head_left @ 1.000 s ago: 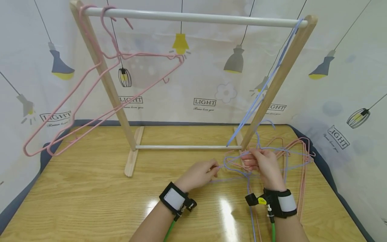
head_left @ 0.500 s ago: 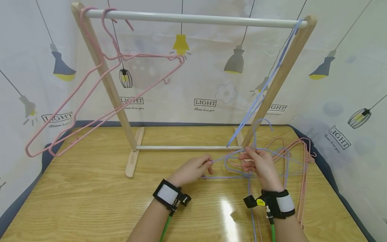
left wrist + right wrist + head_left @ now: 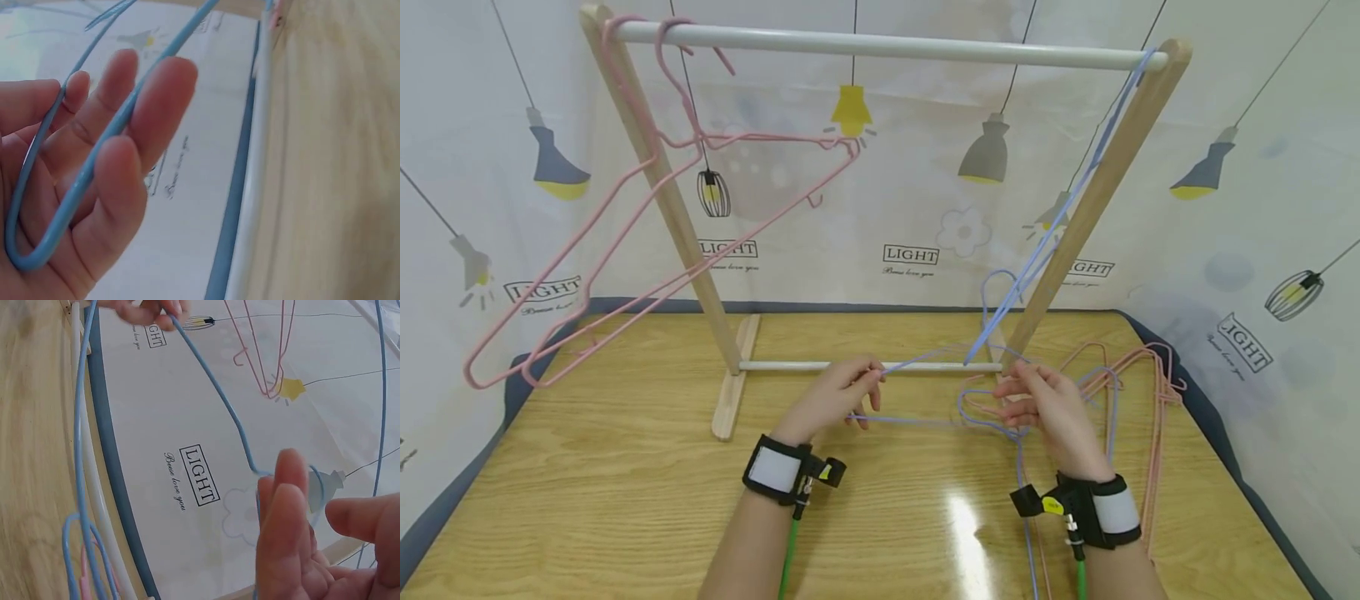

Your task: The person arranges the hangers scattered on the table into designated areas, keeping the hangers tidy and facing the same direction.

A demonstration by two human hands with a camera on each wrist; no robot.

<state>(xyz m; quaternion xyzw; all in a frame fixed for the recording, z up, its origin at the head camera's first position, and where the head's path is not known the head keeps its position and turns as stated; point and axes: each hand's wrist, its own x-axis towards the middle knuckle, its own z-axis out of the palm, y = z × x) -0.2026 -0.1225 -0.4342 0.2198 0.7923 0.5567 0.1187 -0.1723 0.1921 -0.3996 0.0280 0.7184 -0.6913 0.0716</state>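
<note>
My left hand grips one end of a blue wire hanger. In the left wrist view, the bent end of that hanger lies across the palm, with thumb and fingers curled about it. Its hook points up near the right post of the rack. My right hand is by the hanger's other end, thumb and fingers spread apart. In the right wrist view the hanger runs from the left hand to behind the right fingers, which partly hide it.
A wooden rack with a white top rail stands behind the hands. Pink hangers hang at its left end, blue hangers at its right. More pink hangers and another blue hanger lie tangled on the table at right.
The left hand has moved left and away from me, drawing the blue hanger out of the pile. Its hook has shifted left past the right post. The right fingers have parted from the wire.
</note>
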